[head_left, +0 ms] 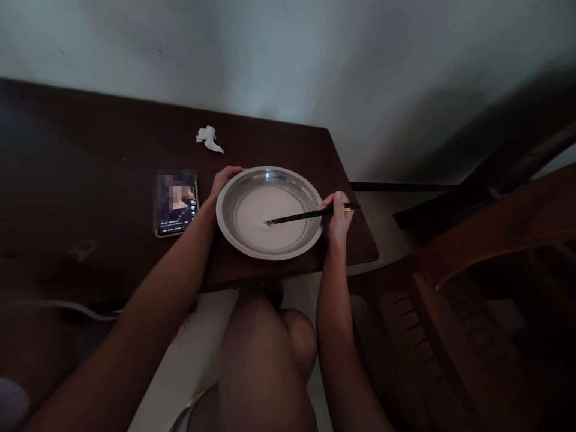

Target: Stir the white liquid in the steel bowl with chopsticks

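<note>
A wide, shallow stainless steel bowl (227,217) stands near the right end of the dark table. Pale, milky liquid (270,204) fills its lower part. At the bowl's far left side, my left hand (227,179) grips the rim, its fingers partly hidden behind the metal. My right hand (338,217) is closed around dark chopsticks (299,216) with a gold band, on the bowl's right. Their tips reach down into the liquid near the middle of the bowl. Whether it is one stick or two pressed together is hard to tell.
Left of the bowl lies a phone (176,207) with its screen lit. A crumpled white tissue (209,138) rests farther back. Behind the table (112,138) rises a pale wall (270,60). A wooden chair (450,300) stands at the right, and a pale cable (81,307) runs at lower left.
</note>
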`<action>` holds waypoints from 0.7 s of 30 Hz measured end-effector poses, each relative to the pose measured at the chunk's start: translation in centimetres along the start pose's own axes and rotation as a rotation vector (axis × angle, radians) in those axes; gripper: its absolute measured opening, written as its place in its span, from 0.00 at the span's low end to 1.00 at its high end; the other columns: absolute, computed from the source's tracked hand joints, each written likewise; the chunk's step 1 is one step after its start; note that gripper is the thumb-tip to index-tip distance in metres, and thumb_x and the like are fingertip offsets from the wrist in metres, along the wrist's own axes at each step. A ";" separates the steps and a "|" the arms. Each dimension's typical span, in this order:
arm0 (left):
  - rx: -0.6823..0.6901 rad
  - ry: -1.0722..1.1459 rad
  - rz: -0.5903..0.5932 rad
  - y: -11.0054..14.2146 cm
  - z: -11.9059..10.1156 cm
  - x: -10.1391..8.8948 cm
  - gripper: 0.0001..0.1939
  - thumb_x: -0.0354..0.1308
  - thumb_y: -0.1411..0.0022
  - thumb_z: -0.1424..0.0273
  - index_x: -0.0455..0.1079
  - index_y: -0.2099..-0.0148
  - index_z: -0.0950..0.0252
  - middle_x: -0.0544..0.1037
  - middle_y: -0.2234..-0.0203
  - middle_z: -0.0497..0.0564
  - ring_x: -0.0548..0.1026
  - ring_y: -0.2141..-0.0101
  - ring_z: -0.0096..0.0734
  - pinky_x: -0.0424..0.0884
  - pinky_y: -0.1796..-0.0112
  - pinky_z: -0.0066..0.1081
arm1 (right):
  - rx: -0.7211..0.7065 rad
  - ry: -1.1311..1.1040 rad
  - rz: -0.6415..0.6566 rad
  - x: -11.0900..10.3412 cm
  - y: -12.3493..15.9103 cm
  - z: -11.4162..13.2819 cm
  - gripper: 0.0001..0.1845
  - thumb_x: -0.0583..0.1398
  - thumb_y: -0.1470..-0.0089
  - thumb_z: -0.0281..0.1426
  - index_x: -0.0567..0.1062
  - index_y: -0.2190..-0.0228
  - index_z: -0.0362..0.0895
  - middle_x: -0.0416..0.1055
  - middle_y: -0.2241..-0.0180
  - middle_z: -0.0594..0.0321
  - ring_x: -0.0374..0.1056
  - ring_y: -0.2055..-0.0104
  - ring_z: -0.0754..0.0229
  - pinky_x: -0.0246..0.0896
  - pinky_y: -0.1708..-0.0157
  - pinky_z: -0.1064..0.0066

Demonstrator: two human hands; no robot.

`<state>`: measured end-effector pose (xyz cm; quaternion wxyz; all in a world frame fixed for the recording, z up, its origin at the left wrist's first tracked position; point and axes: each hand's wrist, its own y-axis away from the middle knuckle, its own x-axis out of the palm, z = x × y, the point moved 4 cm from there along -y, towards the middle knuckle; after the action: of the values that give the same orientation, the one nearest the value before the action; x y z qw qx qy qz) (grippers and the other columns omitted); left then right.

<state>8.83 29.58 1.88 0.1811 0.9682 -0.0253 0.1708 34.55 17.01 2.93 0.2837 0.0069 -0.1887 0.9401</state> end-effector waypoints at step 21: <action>-0.008 0.007 0.024 0.7 -0.1 0.2 0.15 0.53 0.34 0.72 0.75 0.72 0.62 0.83 0.75 0.52 0.83 0.56 0.45 0.76 0.51 0.34 | -0.001 0.018 0.034 0.1 0.0 -0.2 0.27 0.59 0.41 0.58 0.70 0.75 0.49 0.64 0.83 0.74 0.63 0.81 0.66 0.65 0.72 0.69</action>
<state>8.96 28.99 2.26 0.1831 0.9665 -0.0371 0.1762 34.45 17.15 2.78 0.2691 -0.0050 -0.1868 0.9448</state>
